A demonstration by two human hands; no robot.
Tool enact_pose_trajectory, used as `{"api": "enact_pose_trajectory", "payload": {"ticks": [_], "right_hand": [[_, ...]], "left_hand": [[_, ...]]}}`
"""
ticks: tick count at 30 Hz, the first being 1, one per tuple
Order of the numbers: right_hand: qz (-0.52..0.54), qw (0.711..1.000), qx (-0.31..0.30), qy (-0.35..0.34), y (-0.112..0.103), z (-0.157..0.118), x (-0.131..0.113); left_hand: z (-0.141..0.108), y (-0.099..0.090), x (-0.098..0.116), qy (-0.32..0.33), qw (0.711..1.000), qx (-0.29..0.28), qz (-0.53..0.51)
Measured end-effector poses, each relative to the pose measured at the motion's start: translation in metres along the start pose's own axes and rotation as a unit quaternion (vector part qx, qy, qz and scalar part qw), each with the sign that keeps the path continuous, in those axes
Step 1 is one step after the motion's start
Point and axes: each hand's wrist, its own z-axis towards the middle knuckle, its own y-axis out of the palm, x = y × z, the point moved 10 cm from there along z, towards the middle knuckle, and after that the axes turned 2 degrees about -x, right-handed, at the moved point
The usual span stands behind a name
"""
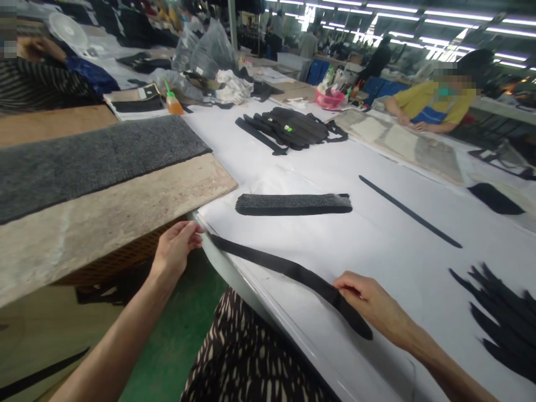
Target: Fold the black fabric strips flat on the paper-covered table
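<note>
Black strip (276, 265) is over the near edge of the white table (326, 243), between both hands. Left hand (178, 243): forearm up from lower left, fingers curled, tips together, just beside the strip's left end; can't tell if it's gripping anything. Right hand (364, 293): forearm in from lower right, knuckles up, thumb and forefinger pinching the strip's edge towards its right end. Strip's long axis runs diagonally, upper left to lower right, slightly bowed; rounded right end runs past the pinch, points down-right. Grey-and-black band (293, 204) lies flat beyond it, long axis left to right.
</note>
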Motion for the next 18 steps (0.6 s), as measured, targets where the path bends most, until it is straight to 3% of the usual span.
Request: {"api": "enact_pose_trajectory", "payload": {"ticks": [2, 3, 4, 5, 7, 9, 10, 13, 18], "right_hand": [[-0.008, 1.000, -0.001, 0.007, 0.003, -0.004, 0.005], [-0.015, 1.000, -0.004, 0.005, 0.006, -0.005, 0.006], [-0.021, 1.000, -0.009, 0.003, 0.008, -0.007, 0.007], [-0.025, 1.000, -0.013, 0.002, 0.010, -0.009, 0.007], [-0.025, 1.000, -0.017, 0.002, 0.011, -0.013, 0.007], [-0.027, 0.999, -0.017, -0.005, 0.010, -0.015, 0.005], [-0.030, 0.999, -0.017, -0.010, 0.010, -0.016, 0.003], [-0.042, 0.999, -0.020, -0.014, 0.011, -0.017, 0.005], [-0.007, 1.000, -0.017, -0.012, 0.010, -0.017, 0.020]], "left_hand": [[-0.030, 0.003, 0.029, 0.136, 0.981, 0.045, 0.134], [-0.051, 0.014, 0.042, 0.207, 0.958, 0.045, 0.195], [-0.075, 0.034, 0.051, 0.283, 0.926, 0.007, 0.248], [-0.104, 0.060, 0.059, 0.373, 0.884, -0.054, 0.277], [-0.164, 0.112, 0.054, 0.504, 0.776, -0.192, 0.327], [-0.208, 0.147, 0.036, 0.578, 0.675, -0.267, 0.373], [-0.218, 0.159, 0.026, 0.591, 0.645, -0.284, 0.392], [-0.220, 0.178, 0.002, 0.591, 0.618, -0.292, 0.428], [-0.211, 0.182, -0.016, 0.595, 0.604, -0.287, 0.445]]}}
